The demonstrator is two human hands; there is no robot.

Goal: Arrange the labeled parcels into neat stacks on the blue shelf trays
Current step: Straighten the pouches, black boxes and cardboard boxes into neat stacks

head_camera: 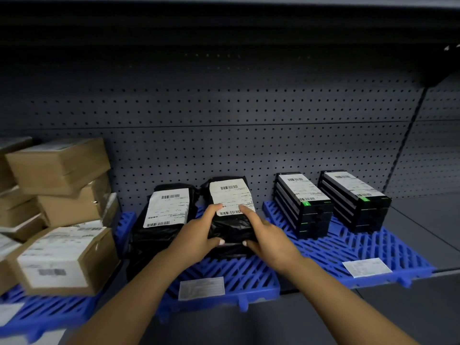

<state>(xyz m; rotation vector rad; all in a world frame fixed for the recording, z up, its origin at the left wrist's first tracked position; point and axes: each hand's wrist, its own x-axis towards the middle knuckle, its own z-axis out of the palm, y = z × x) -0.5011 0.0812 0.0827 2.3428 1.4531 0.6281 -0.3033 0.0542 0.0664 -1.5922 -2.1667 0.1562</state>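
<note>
Two hands, left hand [199, 235] and right hand [263, 235], clasp the black parcel [230, 207] atop the middle blue tray [249, 277] stack, another bag stack at 9 o'clock, boxed stacks [302, 202] finished at 3 o'clock, cartons [62, 195] untidy far left, against grey pegboard shelf [224, 120].

We grip a black bagged parcel [230, 215] with our left hand [199, 232] and right hand [263, 232], thumbs under its near edge, on the middle blue tray [224, 277]. Another bagged stack [161, 220] lies just left; cardboard boxes [62, 195] further left, two black box stacks [328, 202] right
</note>
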